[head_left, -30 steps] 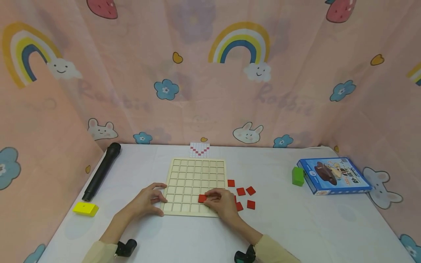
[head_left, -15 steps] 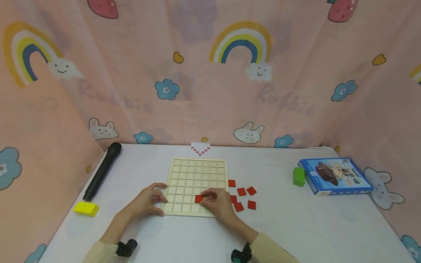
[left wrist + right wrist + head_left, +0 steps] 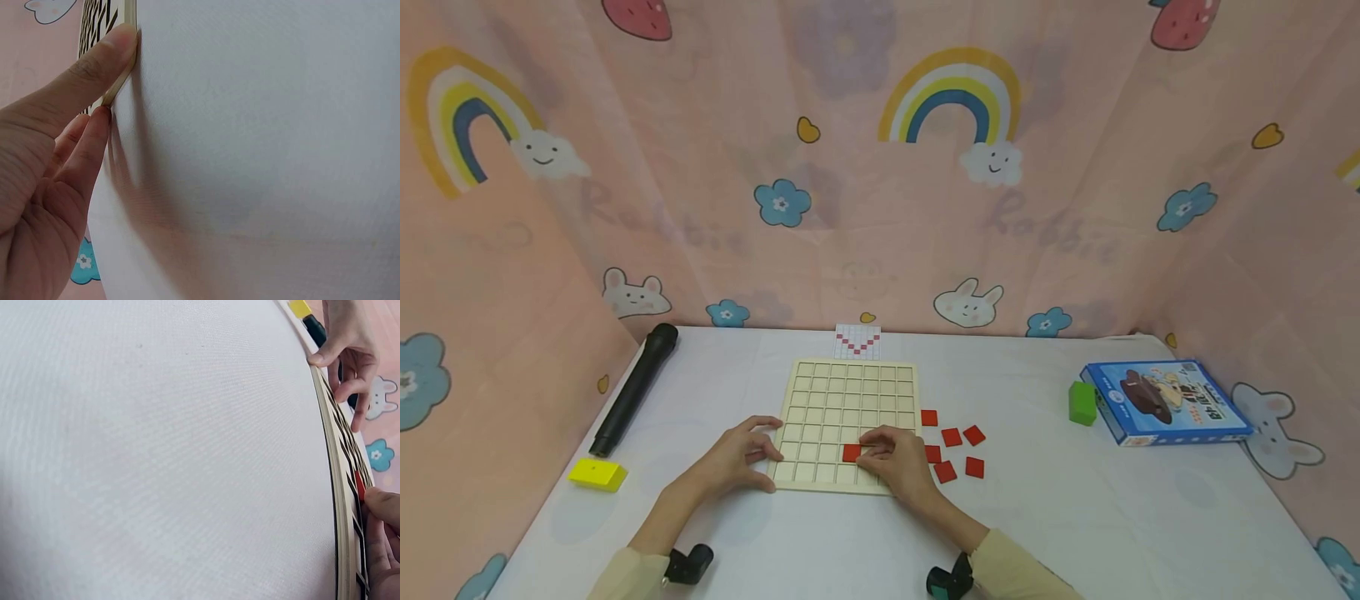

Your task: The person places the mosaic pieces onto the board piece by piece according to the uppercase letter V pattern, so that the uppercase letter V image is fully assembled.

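Note:
A pale wooden grid board (image 3: 829, 387) lies on the white table. At its left side, my left hand (image 3: 737, 460) holds it, the thumb at the near-left corner and curved fingers along the left edge. In the left wrist view, that thumb (image 3: 94, 69) presses the board's edge. A small red square tile (image 3: 851, 452) is pinched between the thumb and fingers of my right hand (image 3: 901, 468), right at the grid's lower part. The right wrist view shows the red tile (image 3: 360, 485) among the grid's slots. Several loose red tiles (image 3: 952, 437) lie right of the board.
Behind the board is a small card (image 3: 857, 342) with a red V pattern. A black cylinder (image 3: 634, 392) and a yellow block (image 3: 597, 475) lie at the left. At the right are a green block (image 3: 1082, 403) and a blue box (image 3: 1165, 402). A patterned curtain (image 3: 865, 242) encloses the table.
My right hand has moved slightly left with the red tile along the grid, uncovering more of a loose tile beside the board. The left hand stays in place.

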{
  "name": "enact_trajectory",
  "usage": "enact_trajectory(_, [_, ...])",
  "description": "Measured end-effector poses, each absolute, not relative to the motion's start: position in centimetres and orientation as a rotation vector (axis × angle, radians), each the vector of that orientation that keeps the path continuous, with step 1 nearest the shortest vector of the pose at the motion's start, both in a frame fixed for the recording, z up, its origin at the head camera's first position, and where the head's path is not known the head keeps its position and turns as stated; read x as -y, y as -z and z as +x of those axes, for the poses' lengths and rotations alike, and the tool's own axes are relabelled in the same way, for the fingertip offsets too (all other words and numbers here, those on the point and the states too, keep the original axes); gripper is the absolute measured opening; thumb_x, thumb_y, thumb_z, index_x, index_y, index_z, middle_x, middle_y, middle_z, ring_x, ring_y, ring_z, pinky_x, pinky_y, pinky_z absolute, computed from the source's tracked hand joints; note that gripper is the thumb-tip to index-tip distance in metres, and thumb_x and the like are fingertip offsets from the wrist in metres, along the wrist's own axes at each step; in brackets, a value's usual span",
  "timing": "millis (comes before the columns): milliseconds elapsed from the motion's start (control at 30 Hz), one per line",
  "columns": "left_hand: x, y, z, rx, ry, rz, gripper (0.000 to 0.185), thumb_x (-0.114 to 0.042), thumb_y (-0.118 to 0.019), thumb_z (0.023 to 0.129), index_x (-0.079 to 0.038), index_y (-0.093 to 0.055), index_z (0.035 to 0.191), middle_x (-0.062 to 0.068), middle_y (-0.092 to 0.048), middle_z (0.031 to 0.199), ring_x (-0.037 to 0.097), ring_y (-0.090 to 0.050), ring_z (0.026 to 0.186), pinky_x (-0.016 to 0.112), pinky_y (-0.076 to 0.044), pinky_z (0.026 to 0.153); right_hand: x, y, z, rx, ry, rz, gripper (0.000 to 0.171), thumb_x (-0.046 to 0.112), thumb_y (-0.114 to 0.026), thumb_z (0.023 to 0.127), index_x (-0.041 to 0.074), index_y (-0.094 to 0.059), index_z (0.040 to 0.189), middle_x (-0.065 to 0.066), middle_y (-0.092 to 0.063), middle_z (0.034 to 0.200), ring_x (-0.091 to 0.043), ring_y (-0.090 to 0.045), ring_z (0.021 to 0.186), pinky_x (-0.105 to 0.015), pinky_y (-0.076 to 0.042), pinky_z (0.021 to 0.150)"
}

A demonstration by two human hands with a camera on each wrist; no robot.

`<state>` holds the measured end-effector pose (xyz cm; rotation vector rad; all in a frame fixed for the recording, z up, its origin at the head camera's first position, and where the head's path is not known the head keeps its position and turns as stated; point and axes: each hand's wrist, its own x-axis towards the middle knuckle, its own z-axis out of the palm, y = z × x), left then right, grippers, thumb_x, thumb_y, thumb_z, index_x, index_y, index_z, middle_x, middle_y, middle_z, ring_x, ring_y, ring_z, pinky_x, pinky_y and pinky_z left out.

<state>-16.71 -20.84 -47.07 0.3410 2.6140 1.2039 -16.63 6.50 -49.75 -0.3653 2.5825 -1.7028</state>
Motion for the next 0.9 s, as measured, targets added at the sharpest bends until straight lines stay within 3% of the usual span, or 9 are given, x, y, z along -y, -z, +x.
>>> enact_trajectory(900, [20.77, 47.34, -16.87, -2.61, -1.213, 0.3, 0.032, 0.002, -0.088, 0.054, -0.008, -0.069, 0.078, 0.014, -0.044, 0.139, 0.039, -0.043, 0.128, 0.026, -0.051, 0.094, -6.87, 49.62, -16.7, -2.497, 1.769, -0.327, 0.022, 0.005, -0.078, 0.078, -0.001, -0.069, 0.098, -0.01, -0.07, 0.093, -0.017, -0.07, 0.079, -0.021, -0.059, 0.074])
